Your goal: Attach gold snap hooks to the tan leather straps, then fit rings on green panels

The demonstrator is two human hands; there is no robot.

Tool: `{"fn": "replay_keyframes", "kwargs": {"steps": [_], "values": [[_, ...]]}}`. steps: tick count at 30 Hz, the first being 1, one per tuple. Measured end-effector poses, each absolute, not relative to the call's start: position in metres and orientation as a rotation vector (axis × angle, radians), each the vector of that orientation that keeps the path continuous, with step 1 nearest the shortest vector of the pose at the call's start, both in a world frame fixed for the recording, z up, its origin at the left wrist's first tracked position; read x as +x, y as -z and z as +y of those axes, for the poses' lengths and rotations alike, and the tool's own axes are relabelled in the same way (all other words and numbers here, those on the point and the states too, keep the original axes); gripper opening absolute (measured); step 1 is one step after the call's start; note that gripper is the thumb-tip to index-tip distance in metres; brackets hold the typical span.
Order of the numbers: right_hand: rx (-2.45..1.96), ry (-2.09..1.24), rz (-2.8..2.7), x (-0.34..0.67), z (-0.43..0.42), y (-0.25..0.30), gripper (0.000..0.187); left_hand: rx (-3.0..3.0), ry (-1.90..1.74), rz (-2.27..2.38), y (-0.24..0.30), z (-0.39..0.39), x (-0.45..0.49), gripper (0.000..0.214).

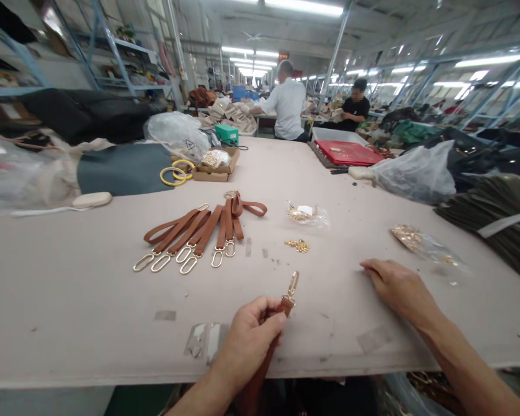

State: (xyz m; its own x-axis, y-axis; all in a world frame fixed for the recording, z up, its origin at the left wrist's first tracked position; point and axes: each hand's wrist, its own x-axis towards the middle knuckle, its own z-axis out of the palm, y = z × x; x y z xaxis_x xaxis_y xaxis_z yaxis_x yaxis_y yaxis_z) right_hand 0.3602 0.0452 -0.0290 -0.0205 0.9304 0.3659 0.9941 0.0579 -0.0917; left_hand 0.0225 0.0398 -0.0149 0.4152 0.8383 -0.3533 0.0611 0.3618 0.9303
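Observation:
My left hand (253, 332) is closed around a brown strap (266, 361), near the table's front edge. A gold snap hook (293, 285) at the strap's end points up and away from me. My right hand (398, 289) is low over the table at the right, fingers stretched out leftward, with nothing visible in them; its thumb is hidden. Between the hands and farther back lies a small pile of gold hardware (300, 245). Behind that is a clear bag of gold pieces (305, 214). Several brown straps with gold oval rings (208, 231) lie bunched at the left.
Another bag of gold parts (409, 237) lies beyond my right hand. Stacked dark material (498, 219) is at the right edge. A cardboard box (219, 169), yellow rings (173, 176) and a red tray (349, 152) stand farther back. Two people work beyond the table.

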Motion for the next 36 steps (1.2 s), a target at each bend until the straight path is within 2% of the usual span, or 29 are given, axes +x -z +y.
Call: {"fn": "replay_keyframes", "kwargs": {"steps": [6,10,14,21,25,31,36], "values": [[-1.583,-0.321,-1.534,0.26,0.01,0.026,0.016,1.199,-0.714,1.072,0.01,0.033,0.026,0.014],[-1.391,-0.459,-1.468,0.207,-0.006,0.027,0.008,1.263,-0.828,1.068,0.01,0.029,0.029,0.013],[-1.363,-0.394,-1.549,0.188,-0.012,0.032,0.01,1.266,-0.889,1.052,0.014,0.027,0.031,0.015],[-1.247,0.013,-1.831,0.177,-0.013,0.033,0.027,1.303,-0.926,1.027,0.02,0.025,0.032,0.021],[-1.241,0.154,-1.917,0.174,-0.014,0.029,0.03,1.354,-0.935,1.025,0.019,0.023,0.032,0.023],[-1.296,0.142,-1.98,0.177,-0.017,0.027,0.027,1.504,-0.98,1.057,0.02,0.019,0.032,0.023],[-1.333,-0.001,-1.929,0.183,-0.014,0.023,0.025,1.532,-0.979,1.036,0.021,0.018,0.031,0.024]]}}
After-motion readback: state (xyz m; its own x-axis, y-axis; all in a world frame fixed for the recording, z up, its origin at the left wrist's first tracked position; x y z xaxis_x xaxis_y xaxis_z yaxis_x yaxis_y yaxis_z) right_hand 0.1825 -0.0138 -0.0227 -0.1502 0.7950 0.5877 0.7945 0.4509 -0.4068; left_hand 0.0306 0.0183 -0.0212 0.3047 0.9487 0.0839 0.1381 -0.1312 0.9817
